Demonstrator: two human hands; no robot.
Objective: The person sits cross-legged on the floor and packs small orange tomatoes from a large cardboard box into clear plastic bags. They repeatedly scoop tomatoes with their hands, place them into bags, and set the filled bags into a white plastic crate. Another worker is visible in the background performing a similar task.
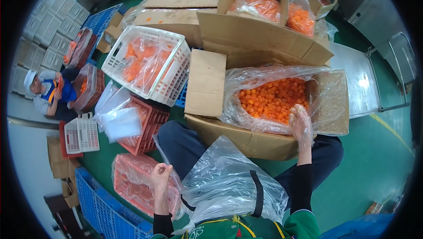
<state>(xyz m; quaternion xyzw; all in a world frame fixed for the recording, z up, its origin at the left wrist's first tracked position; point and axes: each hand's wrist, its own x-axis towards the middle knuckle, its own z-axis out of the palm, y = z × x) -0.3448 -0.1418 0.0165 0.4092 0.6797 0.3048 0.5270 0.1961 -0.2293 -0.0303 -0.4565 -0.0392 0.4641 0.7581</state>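
Observation:
A large open cardboard box (246,135) stands before my knees, lined with a clear plastic bag (231,102) and filled with small, glossy orange pieces (271,100). My right hand (301,120), which seems to be in a thin clear glove, is at the right edge of these pieces, just inside the near wall. Its fingers are curled, and what they hold cannot be made out. Beside my left knee, my left hand (161,175) pinches the edge of some clear plastic film (175,178). A clear plastic apron (224,173) covers my lap.
Left stand a white crate (183,63) of bagged orange pieces, a red crate (154,129) topped with clear bags (118,122), and a pink lined crate (132,173). Behind are more cartons (185,1). A metal cart (357,76) is right. A co-worker (50,91) sits far left.

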